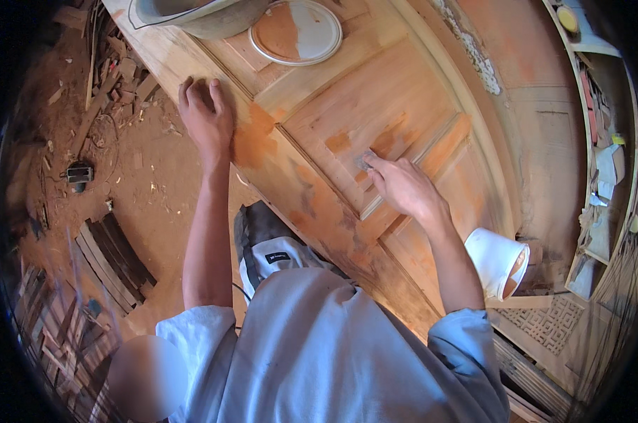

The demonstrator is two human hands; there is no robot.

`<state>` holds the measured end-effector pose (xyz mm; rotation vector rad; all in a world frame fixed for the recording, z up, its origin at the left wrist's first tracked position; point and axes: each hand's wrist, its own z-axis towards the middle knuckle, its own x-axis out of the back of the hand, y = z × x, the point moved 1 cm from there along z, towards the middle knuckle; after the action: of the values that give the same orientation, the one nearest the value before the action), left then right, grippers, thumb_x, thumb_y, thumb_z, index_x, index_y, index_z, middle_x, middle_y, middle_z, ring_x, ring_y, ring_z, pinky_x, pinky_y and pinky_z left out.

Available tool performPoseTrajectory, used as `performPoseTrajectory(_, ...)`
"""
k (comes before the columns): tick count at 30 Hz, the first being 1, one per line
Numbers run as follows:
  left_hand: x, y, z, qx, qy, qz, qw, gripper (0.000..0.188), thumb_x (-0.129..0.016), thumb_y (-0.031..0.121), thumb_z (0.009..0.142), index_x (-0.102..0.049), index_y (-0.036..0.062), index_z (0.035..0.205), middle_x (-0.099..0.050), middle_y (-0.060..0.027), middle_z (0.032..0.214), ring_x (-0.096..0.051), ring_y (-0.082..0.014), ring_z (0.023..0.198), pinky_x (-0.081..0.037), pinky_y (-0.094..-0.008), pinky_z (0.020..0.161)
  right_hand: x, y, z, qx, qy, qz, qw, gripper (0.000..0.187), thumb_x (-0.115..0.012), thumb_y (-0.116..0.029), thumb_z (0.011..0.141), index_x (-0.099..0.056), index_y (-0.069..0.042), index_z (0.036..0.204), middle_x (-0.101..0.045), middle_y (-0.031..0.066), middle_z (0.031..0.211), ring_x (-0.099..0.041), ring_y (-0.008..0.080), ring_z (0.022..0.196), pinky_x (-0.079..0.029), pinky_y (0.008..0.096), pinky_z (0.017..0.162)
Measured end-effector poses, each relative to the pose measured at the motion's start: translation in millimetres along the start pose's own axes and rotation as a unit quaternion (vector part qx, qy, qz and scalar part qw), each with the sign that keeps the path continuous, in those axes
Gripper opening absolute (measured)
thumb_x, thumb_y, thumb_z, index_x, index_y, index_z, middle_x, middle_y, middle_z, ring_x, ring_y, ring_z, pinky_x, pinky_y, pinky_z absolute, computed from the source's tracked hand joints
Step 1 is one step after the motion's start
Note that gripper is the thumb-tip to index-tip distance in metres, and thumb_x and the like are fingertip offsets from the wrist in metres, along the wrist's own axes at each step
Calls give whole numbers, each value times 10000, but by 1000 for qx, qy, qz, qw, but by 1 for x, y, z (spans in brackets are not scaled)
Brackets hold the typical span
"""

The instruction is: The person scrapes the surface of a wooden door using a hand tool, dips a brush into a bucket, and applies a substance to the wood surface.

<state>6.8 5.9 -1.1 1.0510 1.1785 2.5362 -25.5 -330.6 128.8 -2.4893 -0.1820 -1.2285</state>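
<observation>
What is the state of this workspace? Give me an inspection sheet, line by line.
Surface: wooden panelled door lying flat, with orange-brown patches of filler or stain on its panels and rail.
Job's things: small grey tool or pad under the right hand's fingertips, too small to identify.
Clutter: round lid smeared orange, grey basin at the door's far end, white container tipped on its side by the near edge.
Hands: left hand flat on the door's edge; right hand pressing on a panel.
Cables: thin wire on the dirt floor.
Surroundings: wood offcuts, stacked slats, shelves on the right.
</observation>
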Motion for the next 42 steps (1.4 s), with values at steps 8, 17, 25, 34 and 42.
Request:
performPoseTrajectory(8,-2,7,0,17,-7,-20,1000,420,-610,323,985,-629,-53,1172,-558,-244,1350,-532,-419,1235,-412,-467,1065,-67,4,22,-3,191,66,979,429,-551,-233,1007,-546,-130,1423,-662,260,725,-664,446,651,-548,525,603)
performPoseTrajectory(17,0,2,1,14,-18,-9,1000,426,-618,324,983,-626,-53,1180,-554,-244,1356,-526,-415,1250,-414,-463,1064,-16,8,-8,61,139,120,981,397,-570,-184,1000,-576,-123,1392,-688,249,966,-669,438,914,-535,521,799)
performPoseTrajectory(25,-1,1,1,4,-22,-2,1000,437,-613,342,983,-628,-55,1166,-563,-251,1341,-532,-426,1234,-411,-471,1061,16,-5,39,89,32,-42,995,353,-575,-255,990,-633,-172,1328,-705,216,918,-663,434,841,-531,529,810)
performPoseTrajectory(34,5,8,-1,9,3,8,1000,396,-629,302,963,-642,-59,1124,-582,-253,1293,-542,-434,1203,-413,-472,1050,19,28,6,60,19,67,996,381,-565,-216,1004,-594,-130,1375,-699,226,1118,-665,411,1030,-528,473,909)
performPoseTrajectory(42,2,9,0,9,-6,4,1000,394,-622,296,968,-640,-65,1122,-584,-230,1288,-544,-415,1199,-417,-469,1039,-47,-11,33,80,164,150,972,442,-590,-226,998,-542,-148,1431,-708,241,936,-693,430,847,-555,506,709)
